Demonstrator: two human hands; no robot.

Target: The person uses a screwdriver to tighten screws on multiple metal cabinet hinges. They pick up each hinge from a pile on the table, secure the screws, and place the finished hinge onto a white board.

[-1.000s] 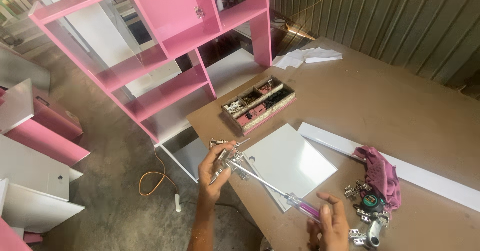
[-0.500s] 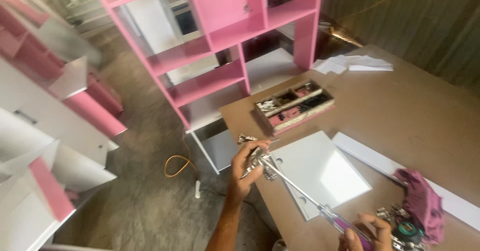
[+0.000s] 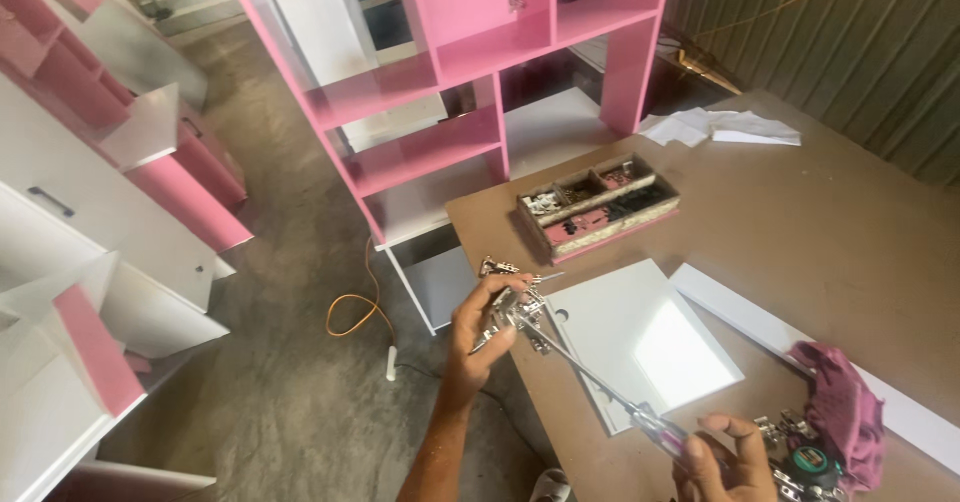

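- Left hand (image 3: 487, 324): grip closed around a metal hinge (image 3: 510, 302), held in the air just off the desk (image 3: 820, 232) edge, at 9 o'clock of the white panel (image 3: 640, 347).
- Screwdriver (image 3: 590, 377): the long shaft runs from the hinge at its 10 o'clock end down to the handle at its 4 o'clock end; the tip appears seated in the hinge, though the contact point is too small to confirm.
- Right hand (image 3: 722, 457): grip wrapped around the screwdriver handle, at 6 o'clock of the panel.
- Step in hand, as judged: working a screw on the hinge while it is held free of the panel.
- Next move calls for: tip kept square in the screw head, and the left grip kept firm so the hinge does not twist.
- Parts tray (image 3: 598, 205): on the desk at 12 o'clock of the panel, with sorted hardware.
- Pink cloth (image 3: 845, 412) and loose hinges (image 3: 790, 432): at 4 o'clock of the panel, just beside the right hand.
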